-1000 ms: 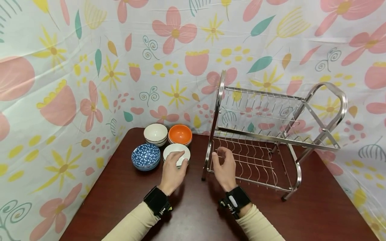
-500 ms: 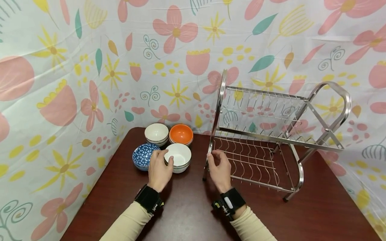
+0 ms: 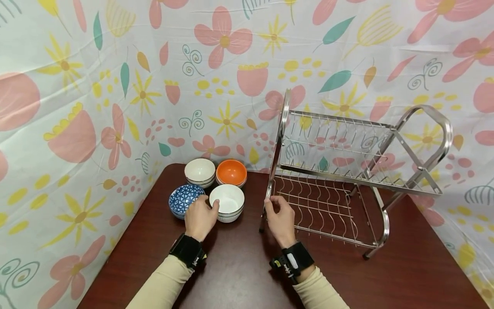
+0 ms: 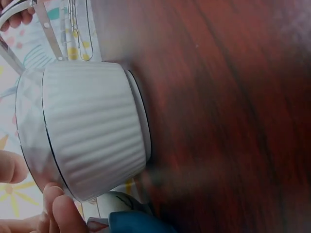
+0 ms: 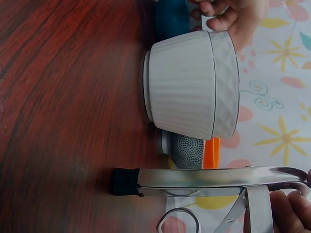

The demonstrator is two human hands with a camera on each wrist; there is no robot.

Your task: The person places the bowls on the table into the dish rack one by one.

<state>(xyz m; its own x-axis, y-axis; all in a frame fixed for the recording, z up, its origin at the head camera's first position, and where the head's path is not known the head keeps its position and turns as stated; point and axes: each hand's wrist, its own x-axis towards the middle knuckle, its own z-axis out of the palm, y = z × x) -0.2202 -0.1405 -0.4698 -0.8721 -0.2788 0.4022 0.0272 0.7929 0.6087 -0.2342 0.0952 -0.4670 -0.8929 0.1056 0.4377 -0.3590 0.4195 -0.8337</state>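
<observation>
A silver metal rack (image 3: 328, 173) is gripped by the right hand (image 3: 281, 218). A round white bowl (image 3: 228, 201) is flanked by the left hand (image 3: 200, 217) (its hold cannot be told).

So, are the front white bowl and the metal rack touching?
Apart: the head view shows a strip of table between the front white bowl and the metal rack.

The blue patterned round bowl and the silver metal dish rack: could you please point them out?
Blue patterned round bowl (image 3: 183, 198): head view, inner surface.
Silver metal dish rack (image 3: 349, 177): head view, upper tier's front rail.
</observation>
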